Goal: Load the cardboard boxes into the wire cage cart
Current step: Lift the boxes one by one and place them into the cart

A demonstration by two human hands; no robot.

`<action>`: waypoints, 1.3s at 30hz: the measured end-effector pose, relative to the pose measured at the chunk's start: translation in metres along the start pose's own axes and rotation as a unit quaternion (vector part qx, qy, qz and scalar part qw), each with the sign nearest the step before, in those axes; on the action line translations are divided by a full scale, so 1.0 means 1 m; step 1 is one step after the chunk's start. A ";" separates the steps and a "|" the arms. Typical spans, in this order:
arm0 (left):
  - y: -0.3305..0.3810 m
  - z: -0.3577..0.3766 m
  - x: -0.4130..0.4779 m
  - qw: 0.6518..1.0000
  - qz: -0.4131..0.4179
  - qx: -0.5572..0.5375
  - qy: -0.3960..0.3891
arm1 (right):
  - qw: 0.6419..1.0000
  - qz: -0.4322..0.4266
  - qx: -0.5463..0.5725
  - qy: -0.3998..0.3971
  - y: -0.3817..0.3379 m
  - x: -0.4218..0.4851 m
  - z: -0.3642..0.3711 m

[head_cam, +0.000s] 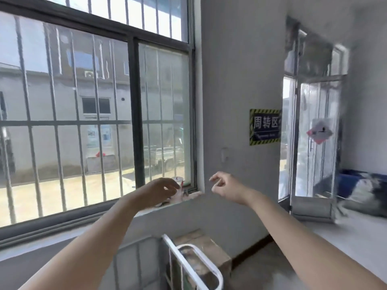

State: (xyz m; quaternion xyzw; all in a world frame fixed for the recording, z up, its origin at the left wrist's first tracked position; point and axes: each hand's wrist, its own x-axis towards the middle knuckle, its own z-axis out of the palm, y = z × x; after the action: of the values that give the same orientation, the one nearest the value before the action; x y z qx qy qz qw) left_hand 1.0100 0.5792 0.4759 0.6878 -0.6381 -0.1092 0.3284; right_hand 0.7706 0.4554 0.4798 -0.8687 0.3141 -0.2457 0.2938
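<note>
Both bare forearms extended forward and up, hands raised at same height, near each other but apart. Left hand (159, 190) fingers loosely curled, holding nothing. Right hand (225, 186) palm-down, fingers loosely bent, thumb near index, holding nothing.

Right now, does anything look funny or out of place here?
Nothing is spilled or broken. One oddity: a cup sits on the window sill, a strange spot in a work room. The left hand and right hand are raised and empty.
</note>
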 end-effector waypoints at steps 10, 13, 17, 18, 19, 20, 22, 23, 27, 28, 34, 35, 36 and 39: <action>0.071 0.063 0.124 0.994 0.096 -0.051 -0.013 | 0.993 0.050 -0.051 0.096 0.046 -0.004 -0.101; 0.081 0.119 0.151 0.988 0.122 -0.021 -0.087 | 0.994 0.069 -0.067 0.053 0.090 0.000 -0.108; 0.097 0.173 0.199 0.986 0.124 0.009 -0.114 | 0.991 0.093 -0.091 0.025 0.154 0.010 -0.152; 0.101 0.185 0.214 0.987 0.119 0.009 -0.111 | 0.992 0.095 -0.083 0.028 0.170 0.017 -0.167; 0.104 0.197 0.230 0.988 0.119 0.008 -0.103 | 0.992 0.095 -0.078 0.032 0.187 0.025 -0.181; 0.107 0.211 0.245 0.989 0.116 0.002 -0.094 | 0.992 0.095 -0.076 0.036 0.204 0.032 -0.195; 0.113 0.239 0.275 0.991 0.101 -0.004 -0.085 | 0.993 0.092 -0.074 0.031 0.237 0.049 -0.218; 0.115 0.252 0.290 0.992 0.092 -0.002 -0.091 | 0.993 0.092 -0.074 0.022 0.253 0.057 -0.228; 0.121 0.293 0.348 0.994 0.046 0.002 -0.103 | 0.993 0.096 -0.071 -0.006 0.309 0.083 -0.266; 0.122 0.299 0.363 0.995 0.035 -0.010 -0.093 | 0.993 0.094 -0.069 -0.004 0.322 0.089 -0.276; 0.122 0.339 0.437 0.993 -0.016 -0.004 -0.114 | 0.994 0.092 -0.046 -0.019 0.389 0.134 -0.302; 0.120 0.346 0.449 0.993 -0.020 0.001 -0.117 | 0.994 0.093 -0.045 -0.024 0.399 0.142 -0.301; 0.117 0.353 0.463 0.993 -0.022 0.000 -0.117 | 0.994 0.091 -0.047 -0.028 0.409 0.153 -0.299; 0.102 0.371 0.504 0.993 -0.026 -0.017 -0.112 | 0.993 0.085 -0.061 -0.048 0.433 0.196 -0.292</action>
State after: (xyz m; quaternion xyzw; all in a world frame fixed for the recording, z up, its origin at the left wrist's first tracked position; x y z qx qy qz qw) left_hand 0.7982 -0.0124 0.3893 0.6819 -0.6505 -0.2049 0.2642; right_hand 0.5517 -0.0567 0.4454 -0.8655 0.3872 -0.1587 0.2752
